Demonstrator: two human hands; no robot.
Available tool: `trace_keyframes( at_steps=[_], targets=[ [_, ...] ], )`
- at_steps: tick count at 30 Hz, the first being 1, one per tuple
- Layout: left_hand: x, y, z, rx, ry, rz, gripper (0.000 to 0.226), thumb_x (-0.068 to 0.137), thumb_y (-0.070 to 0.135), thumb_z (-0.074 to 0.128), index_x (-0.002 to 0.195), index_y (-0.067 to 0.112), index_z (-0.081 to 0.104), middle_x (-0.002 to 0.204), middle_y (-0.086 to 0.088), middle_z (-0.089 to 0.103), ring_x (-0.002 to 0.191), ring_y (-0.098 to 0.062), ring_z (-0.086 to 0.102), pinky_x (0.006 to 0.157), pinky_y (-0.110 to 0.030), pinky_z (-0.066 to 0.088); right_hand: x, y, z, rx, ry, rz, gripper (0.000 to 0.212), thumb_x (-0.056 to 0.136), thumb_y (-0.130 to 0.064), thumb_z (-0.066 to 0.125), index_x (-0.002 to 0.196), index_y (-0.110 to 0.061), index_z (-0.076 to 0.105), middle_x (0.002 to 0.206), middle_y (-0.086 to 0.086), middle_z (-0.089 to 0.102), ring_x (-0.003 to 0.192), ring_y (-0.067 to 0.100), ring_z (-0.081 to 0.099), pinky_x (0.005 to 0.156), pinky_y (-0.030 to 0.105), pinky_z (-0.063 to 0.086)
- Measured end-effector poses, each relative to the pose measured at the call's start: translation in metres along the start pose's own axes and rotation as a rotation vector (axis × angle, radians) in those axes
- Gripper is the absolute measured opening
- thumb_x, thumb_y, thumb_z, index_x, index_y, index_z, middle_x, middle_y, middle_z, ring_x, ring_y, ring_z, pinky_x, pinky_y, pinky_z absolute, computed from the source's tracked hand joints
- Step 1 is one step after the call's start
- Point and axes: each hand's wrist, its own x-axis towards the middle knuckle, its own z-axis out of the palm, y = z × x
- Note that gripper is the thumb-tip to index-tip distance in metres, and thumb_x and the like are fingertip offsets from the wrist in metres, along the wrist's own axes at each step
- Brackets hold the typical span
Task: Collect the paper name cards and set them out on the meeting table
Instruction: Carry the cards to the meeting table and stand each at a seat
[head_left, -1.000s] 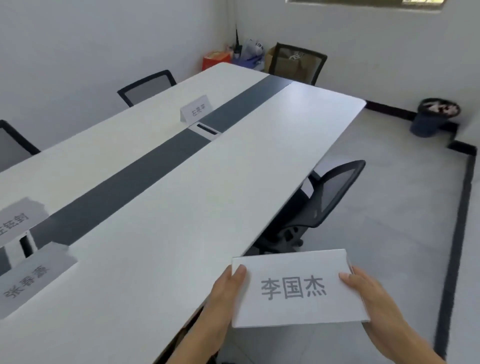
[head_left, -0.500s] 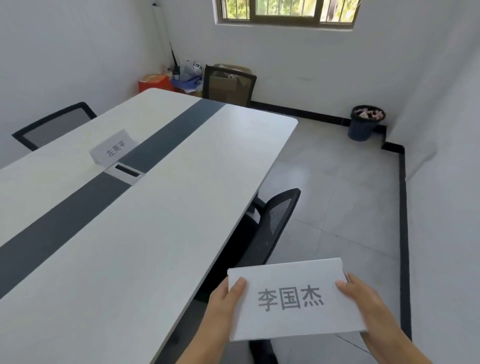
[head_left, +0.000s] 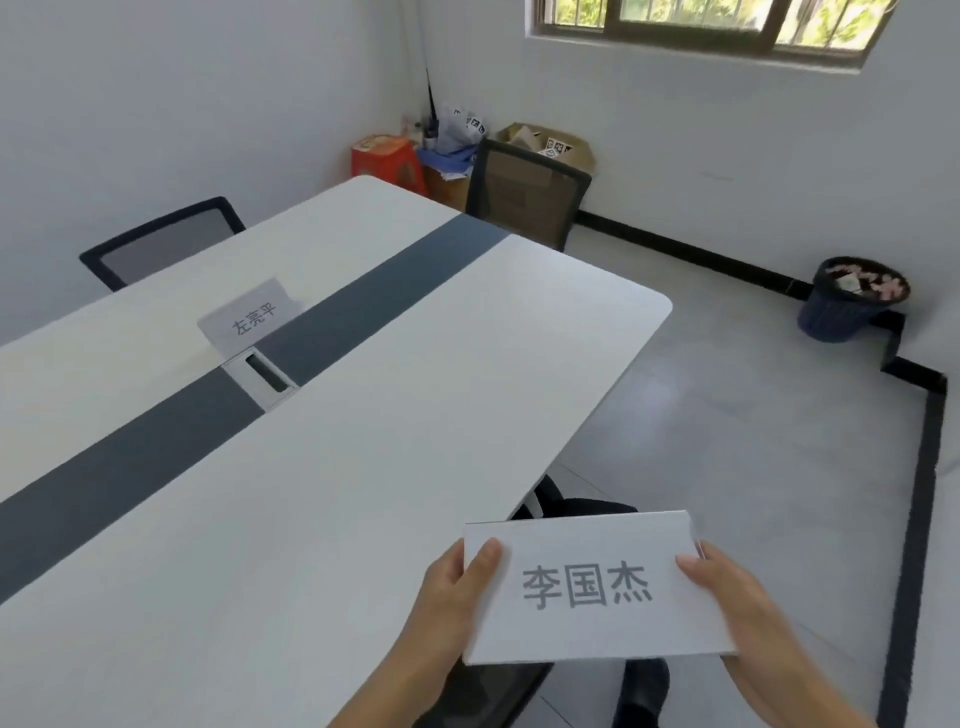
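Note:
I hold a white folded paper name card (head_left: 587, 590) with grey printed characters in both hands, just off the near right edge of the meeting table (head_left: 363, 467). My left hand (head_left: 447, 608) grips its left edge, thumb on top. My right hand (head_left: 748, 618) grips its right edge. The card hangs in the air over a black chair. A second name card (head_left: 252, 319) stands on the far half of the table, beside the dark centre strip and just behind a cable slot (head_left: 262, 376).
A black office chair (head_left: 582, 509) is tucked under the table below the held card. Two more chairs stand at the far left (head_left: 156, 244) and the far end (head_left: 524, 195). Boxes (head_left: 545, 145) fill the back corner; a dark waste bin (head_left: 852, 299) stands at the right wall.
My view has advanced along the table's right side toward its far end. The two name cards at the near left have left the view. Both hands still hold the same card.

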Motion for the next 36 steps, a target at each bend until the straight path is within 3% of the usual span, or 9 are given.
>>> trace_keyframes(
  at_steps=[4,7,12,15,21,24,28,32,36],
  targets=[
    [0.028,0.016,0.009,-0.03,0.091,-0.019,0.029,0.087,0.033,0.058,0.108,0.016,0.067,0.099,-0.003,0.077,0.091,-0.022,0.074,0.071,-0.027,0.057,0.077,-0.03,-0.007,-0.094,-0.147,0.043,0.028,0.083,-0.021,0.062,0.104,-0.003,0.067,0.094,0.023,0.074,0.079,0.035,0.07,0.069,0.039,0.05],
    [0.045,0.038,0.015,0.01,0.111,-0.07,0.028,0.087,0.026,0.062,0.107,0.009,0.069,0.103,-0.005,0.077,0.095,-0.022,0.072,0.072,-0.022,0.055,0.132,-0.063,-0.014,-0.181,-0.327,0.068,0.037,0.074,-0.03,0.063,0.104,-0.009,0.068,0.093,0.019,0.075,0.085,0.039,0.07,0.072,0.038,0.05],
    [0.061,0.063,0.008,0.283,0.22,-0.105,0.028,0.076,0.031,0.077,0.095,0.014,0.067,0.099,0.001,0.075,0.095,-0.014,0.07,0.091,-0.037,0.054,0.19,-0.106,0.003,-0.293,-0.636,0.044,0.034,0.072,-0.028,0.06,0.099,-0.008,0.066,0.082,0.006,0.076,0.067,0.014,0.07,0.054,0.017,0.05],
    [0.066,0.072,0.013,0.451,0.282,-0.168,0.033,0.067,0.044,0.079,0.095,0.031,0.066,0.102,0.009,0.072,0.095,-0.005,0.067,0.089,-0.037,0.055,0.218,-0.113,0.032,-0.383,-0.83,0.037,0.034,0.076,-0.028,0.06,0.102,-0.006,0.062,0.084,0.006,0.075,0.071,0.019,0.072,0.058,0.022,0.053],
    [0.081,0.065,-0.006,0.356,0.275,-0.231,0.038,0.069,0.034,0.081,0.1,0.02,0.064,0.105,0.003,0.072,0.093,-0.013,0.07,0.087,-0.041,0.057,0.252,-0.103,0.092,-0.54,-1.031,0.016,0.039,0.079,-0.039,0.063,0.104,-0.009,0.063,0.095,0.012,0.074,0.084,0.031,0.072,0.07,0.033,0.054],
    [0.092,0.057,-0.031,0.376,0.295,-0.245,0.038,0.069,0.036,0.08,0.1,0.02,0.064,0.105,0.003,0.071,0.094,-0.014,0.07,0.086,-0.041,0.057,0.268,-0.096,0.117,-0.604,-1.066,0.017,0.03,0.085,-0.034,0.061,0.104,-0.012,0.066,0.097,0.01,0.075,0.085,0.021,0.072,0.073,0.029,0.055],
    [0.115,0.059,-0.075,0.497,0.345,-0.217,0.033,0.071,0.036,0.076,0.096,0.021,0.062,0.102,0.003,0.068,0.092,-0.018,0.066,0.084,-0.042,0.055,0.311,-0.087,0.146,-0.831,-0.973,-0.116,0.026,0.095,-0.045,0.049,0.109,-0.031,0.065,0.111,-0.013,0.07,0.107,0.005,0.062,0.094,0.029,0.045],
    [0.164,0.07,-0.133,0.81,0.46,-0.186,0.03,0.075,0.038,0.071,0.099,0.027,0.057,0.101,0.005,0.068,0.092,-0.021,0.061,0.081,-0.04,0.051,0.385,-0.059,0.169,-1.402,-0.624,-0.347,0.054,0.093,-0.057,0.04,0.139,-0.03,0.044,0.146,-0.003,0.045,0.134,0.019,0.04,0.103,0.04,0.037],
    [0.232,0.081,-0.181,1.06,0.512,-0.135,0.03,0.084,0.036,0.063,0.111,0.024,0.054,0.109,0.002,0.067,0.097,-0.025,0.06,0.076,-0.034,0.041,0.437,-0.024,0.181,-1.721,-0.488,-0.374,0.068,0.093,-0.059,0.034,0.152,-0.027,0.019,0.163,0.008,0.01,0.15,0.029,0.005,0.116,0.045,0.022]
  ],
)
